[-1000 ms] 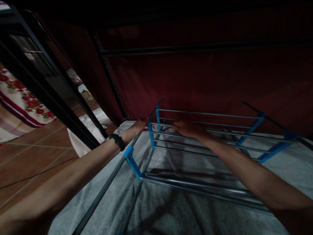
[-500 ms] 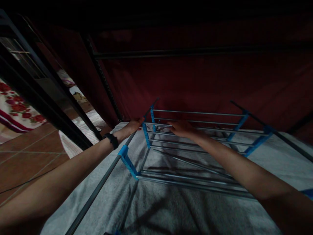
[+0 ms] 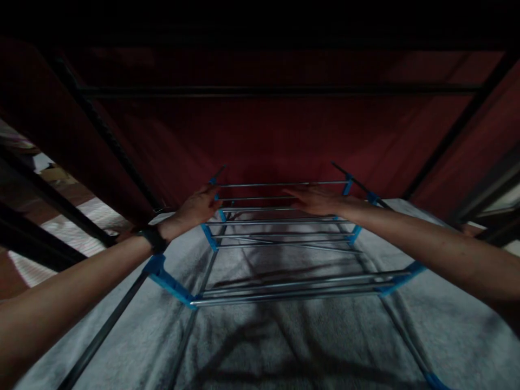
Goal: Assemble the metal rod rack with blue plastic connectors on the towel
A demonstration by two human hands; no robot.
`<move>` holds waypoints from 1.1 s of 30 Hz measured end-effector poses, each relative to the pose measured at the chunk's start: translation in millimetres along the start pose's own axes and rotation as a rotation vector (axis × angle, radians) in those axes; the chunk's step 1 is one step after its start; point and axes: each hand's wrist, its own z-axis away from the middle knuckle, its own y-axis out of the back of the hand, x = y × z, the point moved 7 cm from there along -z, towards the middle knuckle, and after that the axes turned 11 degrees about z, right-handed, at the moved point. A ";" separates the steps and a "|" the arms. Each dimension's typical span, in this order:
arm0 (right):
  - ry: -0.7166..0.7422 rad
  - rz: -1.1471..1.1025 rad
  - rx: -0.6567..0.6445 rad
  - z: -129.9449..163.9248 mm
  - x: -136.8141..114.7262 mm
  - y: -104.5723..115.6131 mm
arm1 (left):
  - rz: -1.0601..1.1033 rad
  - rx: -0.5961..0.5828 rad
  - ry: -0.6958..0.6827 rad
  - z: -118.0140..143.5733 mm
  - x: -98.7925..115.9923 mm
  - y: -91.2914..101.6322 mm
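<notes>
Two hands — left hand (image 3: 197, 206), right hand (image 3: 313, 199) — on rack (image 3: 280, 222).

rack (image 3: 280, 238): grey metal rods, blue plastic joints | lying tipped | on grey blanket

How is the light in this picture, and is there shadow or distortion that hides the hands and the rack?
Head view: very dim, the top nearly black; the left hand and right hand on the metal rack are soft but readable. The rack casts dark shadows on the grey blanket. Wide-angle distortion splays the dark frame bars and stretches both forearms.
</notes>
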 end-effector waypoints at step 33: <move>-0.902 -1.009 0.373 162.1 211.2 -104.5 | 0.077 -0.214 -0.599 -106.4 319.8 -240.6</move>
